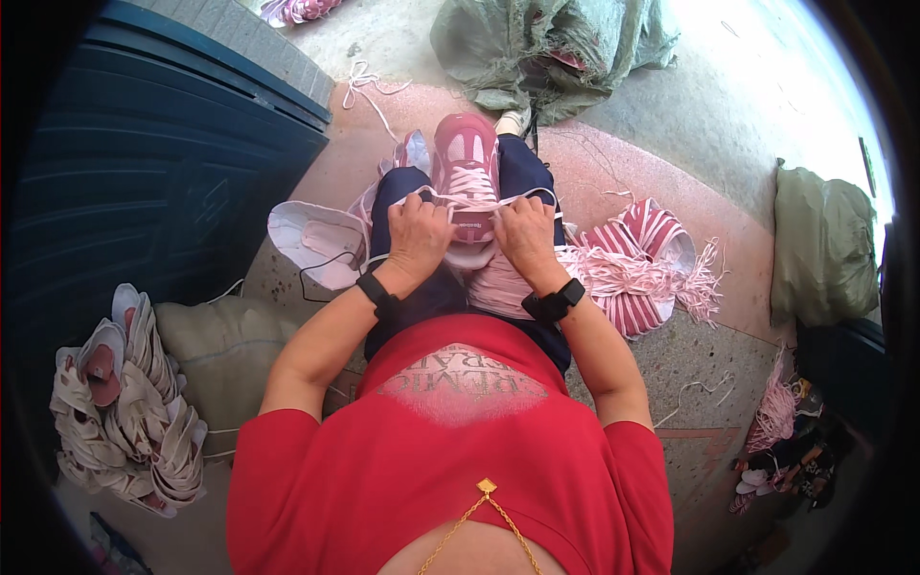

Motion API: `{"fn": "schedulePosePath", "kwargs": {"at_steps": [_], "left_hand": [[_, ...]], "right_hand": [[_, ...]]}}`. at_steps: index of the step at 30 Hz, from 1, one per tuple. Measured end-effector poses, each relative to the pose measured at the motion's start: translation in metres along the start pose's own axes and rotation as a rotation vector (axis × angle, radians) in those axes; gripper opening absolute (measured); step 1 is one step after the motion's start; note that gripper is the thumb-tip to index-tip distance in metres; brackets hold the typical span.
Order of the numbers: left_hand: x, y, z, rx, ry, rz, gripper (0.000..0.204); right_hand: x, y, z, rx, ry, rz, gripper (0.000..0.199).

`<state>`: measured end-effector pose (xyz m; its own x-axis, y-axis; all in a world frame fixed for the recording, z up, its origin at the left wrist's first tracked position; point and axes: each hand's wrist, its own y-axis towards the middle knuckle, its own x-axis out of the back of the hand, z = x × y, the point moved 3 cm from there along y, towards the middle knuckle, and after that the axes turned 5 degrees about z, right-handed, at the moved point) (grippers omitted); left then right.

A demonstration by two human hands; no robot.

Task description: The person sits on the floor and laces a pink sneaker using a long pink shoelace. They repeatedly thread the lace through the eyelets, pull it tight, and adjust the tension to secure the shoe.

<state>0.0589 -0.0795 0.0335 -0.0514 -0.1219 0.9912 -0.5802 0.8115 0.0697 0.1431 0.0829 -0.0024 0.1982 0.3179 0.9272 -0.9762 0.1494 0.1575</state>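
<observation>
At the far left a heap of pale shoe uppers (125,407) lies on the floor, near a grey sack (225,355) beside the person's left arm. Further in, a white shoe upper (311,240) rests against the left knee.

The left hand (419,235) sits on the lap, its grip closed around a white lace (436,198) at the near left side of the pink sneaker (467,158). The sneaker lies lengthwise on the person's thighs, toe pointing away, heel end between the two hands and touching both. A black band circles the left wrist.

The right hand (525,235) is just beside the left, across the sneaker's tongue, its grip pinched shut on the same lace, which runs taut from one hand to the other over the shoe.

Right of the lap lies a bundle of pink laces (623,268) over pink-and-white striped shoe uppers (656,235). Further right stands a green sack (824,244); another green sack (551,43) lies beyond the sneaker's toe.
</observation>
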Motion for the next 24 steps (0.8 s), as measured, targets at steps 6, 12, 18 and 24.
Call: {"fn": "schedulePosePath", "kwargs": {"at_steps": [6,12,18,24], "left_hand": [[-0.001,0.004,0.015,-0.058,0.005,-0.017,0.016],[0.001,0.003,0.008,-0.324,0.169,0.009,0.014],[0.009,0.045,0.02,0.074,-0.672,-0.044,0.008],[-0.016,0.088,0.065,0.496,-1.261,0.208,0.016]], "right_hand": [[-0.009,0.004,-0.01,0.104,0.184,-0.014,0.015],[0.004,0.009,0.007,0.258,-0.201,0.025,0.011],[0.022,0.044,0.02,0.092,0.252,-0.206,0.011],[0.016,0.099,0.0,-0.195,0.409,-0.145,0.017]]}}
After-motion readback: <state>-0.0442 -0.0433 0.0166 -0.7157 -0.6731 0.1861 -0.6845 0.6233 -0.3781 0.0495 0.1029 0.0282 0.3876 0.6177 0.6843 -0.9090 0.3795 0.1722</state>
